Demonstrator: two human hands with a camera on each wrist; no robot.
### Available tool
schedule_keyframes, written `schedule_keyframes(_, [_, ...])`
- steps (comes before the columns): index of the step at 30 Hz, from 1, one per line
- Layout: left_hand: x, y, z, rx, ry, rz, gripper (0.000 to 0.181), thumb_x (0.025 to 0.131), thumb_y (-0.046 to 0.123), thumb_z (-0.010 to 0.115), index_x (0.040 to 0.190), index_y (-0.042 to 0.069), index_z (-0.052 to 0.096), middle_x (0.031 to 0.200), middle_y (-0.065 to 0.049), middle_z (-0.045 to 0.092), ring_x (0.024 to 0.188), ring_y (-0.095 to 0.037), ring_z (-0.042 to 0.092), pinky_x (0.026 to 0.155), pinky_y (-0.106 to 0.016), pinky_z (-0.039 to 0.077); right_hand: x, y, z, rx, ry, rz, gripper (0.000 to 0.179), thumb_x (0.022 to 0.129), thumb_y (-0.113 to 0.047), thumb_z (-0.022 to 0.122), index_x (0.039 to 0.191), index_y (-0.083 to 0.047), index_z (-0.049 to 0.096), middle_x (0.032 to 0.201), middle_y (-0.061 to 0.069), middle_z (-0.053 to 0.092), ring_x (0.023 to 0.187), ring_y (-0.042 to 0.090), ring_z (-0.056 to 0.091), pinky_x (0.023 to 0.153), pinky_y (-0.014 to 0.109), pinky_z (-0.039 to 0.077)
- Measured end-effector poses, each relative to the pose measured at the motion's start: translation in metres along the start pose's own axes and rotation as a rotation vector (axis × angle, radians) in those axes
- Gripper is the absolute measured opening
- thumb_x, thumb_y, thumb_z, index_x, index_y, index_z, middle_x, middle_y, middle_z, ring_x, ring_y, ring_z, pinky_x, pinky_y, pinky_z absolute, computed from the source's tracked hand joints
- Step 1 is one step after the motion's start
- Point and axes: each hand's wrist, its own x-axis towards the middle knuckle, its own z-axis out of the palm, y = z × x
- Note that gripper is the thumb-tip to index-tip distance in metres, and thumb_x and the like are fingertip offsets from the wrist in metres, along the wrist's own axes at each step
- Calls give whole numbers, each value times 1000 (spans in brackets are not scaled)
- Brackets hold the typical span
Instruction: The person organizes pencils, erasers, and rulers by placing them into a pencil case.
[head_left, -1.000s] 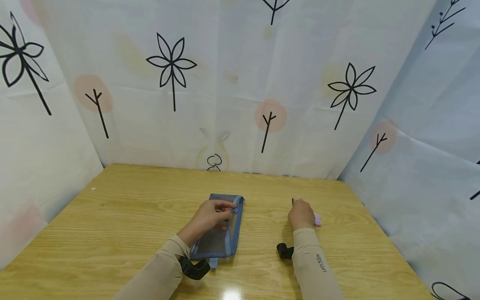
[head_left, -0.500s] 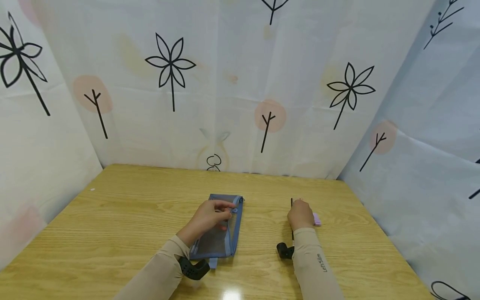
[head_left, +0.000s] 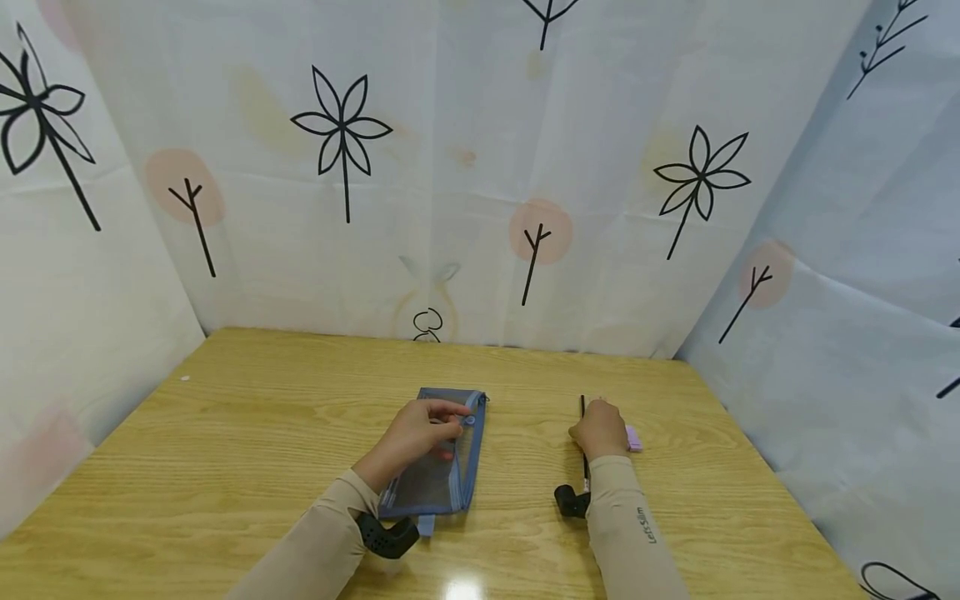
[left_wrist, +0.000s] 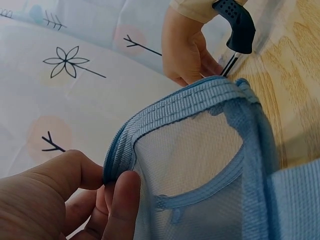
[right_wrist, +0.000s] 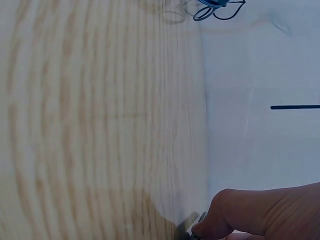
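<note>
Pouch, blue mesh with lighter zip-edged trim and a short blue tab at the near end; located mid-surface, yellow wood grain. Left hand: grip pinching the pouch's zipped edge between thumb and fingers. Slim dark rod, to the right of the pouch and apart from it. Right hand: fingers curled, grip closed about the rod's middle, both ends projecting. Small lilac item, just beside the right hand. Sleeves, beige, the right one lettered. Backdrop, white, printed with black line flowers.
</note>
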Motion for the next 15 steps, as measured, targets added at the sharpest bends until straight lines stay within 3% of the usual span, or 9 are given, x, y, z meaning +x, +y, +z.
schedule_keyframes(6, [1, -1, -1, -6, -13, -5, 30, 92, 3, 64, 122, 3, 68, 98, -9, 62, 79, -17, 62, 61, -34, 61, -1, -2, -2, 3, -19, 16, 36, 83, -8, 72, 107, 18, 64, 93, 31, 67, 67, 32, 63, 54, 39, 52])
schedule_keyframes(11, [1, -2, -1, -10, -22, -5, 30, 92, 3, 64, 122, 3, 68, 99, -10, 63, 83, -20, 64, 61, -33, 61, -1, -2, -2, 18, -40, 40, 40, 85, -12, 72, 111, 17, 63, 95, 30, 66, 61, 27, 58, 49, 32, 48])
schedule_keyframes(15, [1, -2, 0, -12, -10, -5, 31, 92, 2, 65, 122, 2, 68, 101, -12, 64, 85, -21, 64, 61, -34, 61, 1, -1, 2, 50, -66, 44, 30, 85, -15, 72, 98, 12, 68, 81, 21, 66, 53, 21, 54, 45, 28, 43])
